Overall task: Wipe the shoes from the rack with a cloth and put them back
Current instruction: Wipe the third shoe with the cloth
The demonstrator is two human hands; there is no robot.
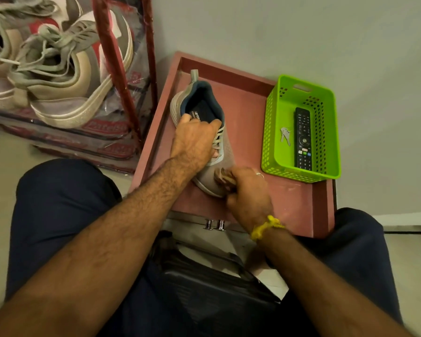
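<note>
A grey sneaker (202, 103) with a dark blue lining lies on a pink tabletop (294, 205), heel away from me. My left hand (195, 144) grips it over the laces and tongue. My right hand (249, 190) is closed on a bunched brownish cloth (225, 177), pressed against the toe of the sneaker. At the upper left stands the red-framed shoe rack (122, 76), with several beige and grey sneakers (58, 76) piled on its shelf.
A green plastic basket (331, 132) sits at the right of the tabletop, holding a black remote (303, 139) and keys (285, 136). The grey wall lies just behind. My knees flank the table, a dark ribbed case (212, 285) between them.
</note>
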